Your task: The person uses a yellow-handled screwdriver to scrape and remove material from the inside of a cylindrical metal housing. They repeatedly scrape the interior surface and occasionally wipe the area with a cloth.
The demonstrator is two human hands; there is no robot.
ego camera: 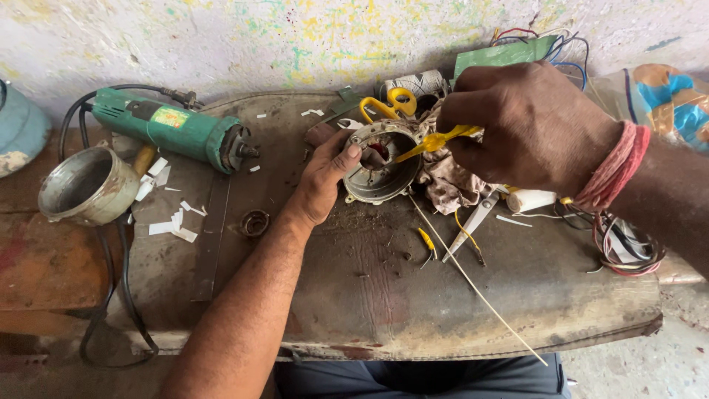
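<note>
At the bottom of the frame the worn, dark metal work surface (443,295) lies flat, with a thin pale strip (473,281) running diagonally across it toward the lower right. Slightly above, at centre, small pliers (473,225) and a short yellow-sleeved wire (426,238) lie loose near each other. The left hand (325,181) rests at mid-frame, fingers curled against the rim of the round grey metal motor housing (380,170), steadying it. The right hand (528,125), at upper right, has its fingers clamped together on a slim yellow-handled tool (436,140) whose tip enters the housing. A soiled rag (450,185) lies just beside the housing. Farther left sit a dented metal cup (88,185) and a green angle grinder (173,129). Yellow-handled scissors (388,103) lie near the wall.
</note>
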